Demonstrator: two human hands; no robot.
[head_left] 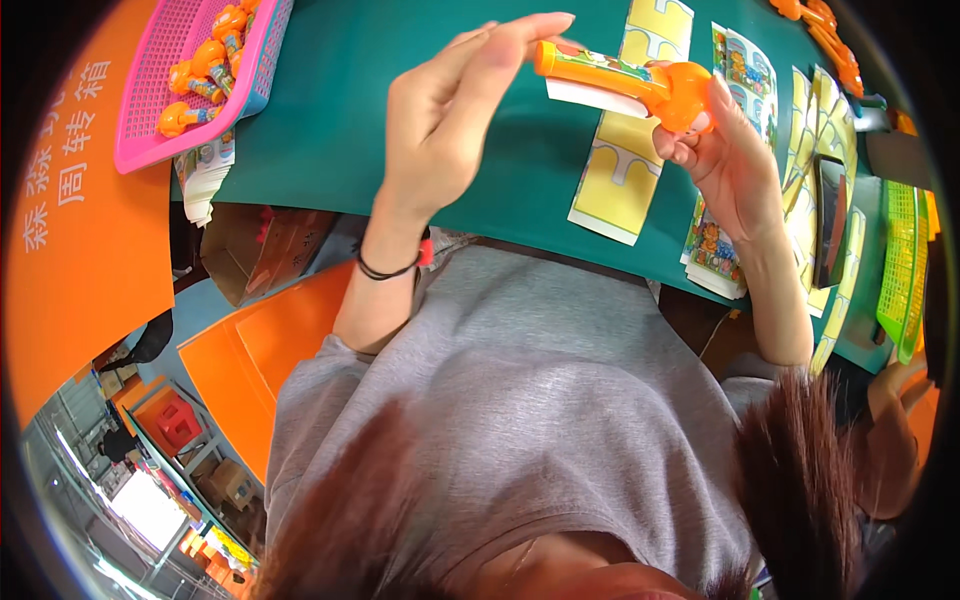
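An orange plastic toy [683,98] with a round head and a straight handle lies sideways in the air above the table. My right hand [735,165] grips it by the head, with the thumb at the outer side and fingers curled beneath. Along the handle runs a colourful printed label [600,66], and a white strip [595,96] juts out below it. My left hand [450,120] is raised beside the handle's free end, fingers stretched out and holding nothing visible. Whether its fingertips touch the handle is unclear.
Yellow sticker sheets [612,185] lie on the green table [330,130]. Printed label stacks [715,250] and a dark phone-like object [829,220] are at right. A pink basket [150,150] holds several orange toys at far left; a green basket [900,260] stands far right.
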